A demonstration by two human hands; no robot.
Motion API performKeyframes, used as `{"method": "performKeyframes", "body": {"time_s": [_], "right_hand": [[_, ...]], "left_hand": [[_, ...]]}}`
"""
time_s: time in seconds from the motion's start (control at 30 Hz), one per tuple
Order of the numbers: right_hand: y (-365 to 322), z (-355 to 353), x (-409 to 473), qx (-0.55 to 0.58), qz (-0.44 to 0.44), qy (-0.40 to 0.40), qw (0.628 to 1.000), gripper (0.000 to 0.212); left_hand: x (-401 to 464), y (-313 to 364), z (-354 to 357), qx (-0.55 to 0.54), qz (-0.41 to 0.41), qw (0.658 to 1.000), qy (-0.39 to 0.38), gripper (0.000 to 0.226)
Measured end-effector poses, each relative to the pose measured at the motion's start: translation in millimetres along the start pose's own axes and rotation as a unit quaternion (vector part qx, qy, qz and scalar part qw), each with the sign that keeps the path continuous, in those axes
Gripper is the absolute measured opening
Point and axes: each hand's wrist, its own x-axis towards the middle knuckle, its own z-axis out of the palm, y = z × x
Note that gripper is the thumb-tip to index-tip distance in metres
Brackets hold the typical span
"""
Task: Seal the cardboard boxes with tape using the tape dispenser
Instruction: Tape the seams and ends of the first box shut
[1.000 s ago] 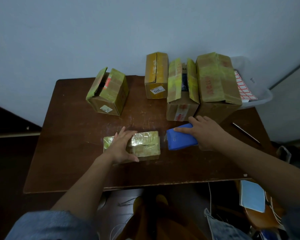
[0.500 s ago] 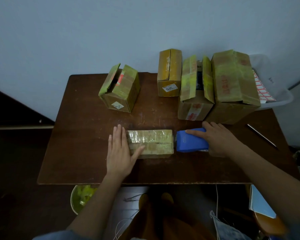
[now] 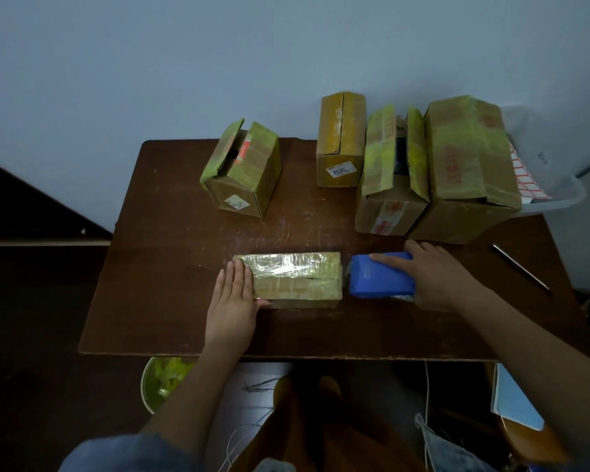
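Pressing your flat left hand (image 3: 231, 303) against the taped flat box (image 3: 295, 275), your right hand (image 3: 436, 272) grips the blue tape dispenser (image 3: 382, 275); the open-flapped box (image 3: 394, 175) behind remains unsealed.

The left hand (image 3: 233, 303) lies flat, fingers (image 3: 238, 274) straight and pointing away; the right hand (image 3: 436, 272) curls, forefinger extended leftward.

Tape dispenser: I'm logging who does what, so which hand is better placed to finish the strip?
Right. The right hand already grips the tape dispenser at the flat box's right end; the left hand lies flat, steadying its left end.
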Motion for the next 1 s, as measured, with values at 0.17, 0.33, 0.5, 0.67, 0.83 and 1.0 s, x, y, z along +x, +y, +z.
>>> {"method": "performKeyframes", "body": {"time_s": [0.17,0.33,0.5,0.67,0.83,1.0], "right_hand": [[-3.0,2.4,-1.7,0.004,-0.006,0.0,1.0,0.091],[-6.1,5.3,-1.6,0.008,-0.003,0.003,1.0,0.09],[-8.1,4.4,-0.2,0.01,0.001,-0.002,1.0,0.091],[-7.8,1.1,-1.6,0.012,0.005,-0.012,1.0,0.093],[-7.3,1.0,-4.7,0.02,0.003,-0.009,1.0,0.09],[-5.8,6.0,-4.1,0.039,0.009,-0.008,0.999,0.091]], "left_hand": [[0.5,3.3,-8.4,-0.02,0.019,0.997,0.073,0.072],[6.8,5.3,-12.3,-0.044,0.013,0.999,0.008,0.081],[7.3,22.7,-23.8,-0.011,0.01,0.999,-0.041,0.076],[12.0,39.9,-28.2,0.007,-0.023,0.998,-0.06,0.061],[10.3,51.4,-24.9,-0.005,0.012,1.0,-0.023,0.074],[12.4,53.6,-15.8,-0.009,0.054,0.998,-0.017,0.082]]}}
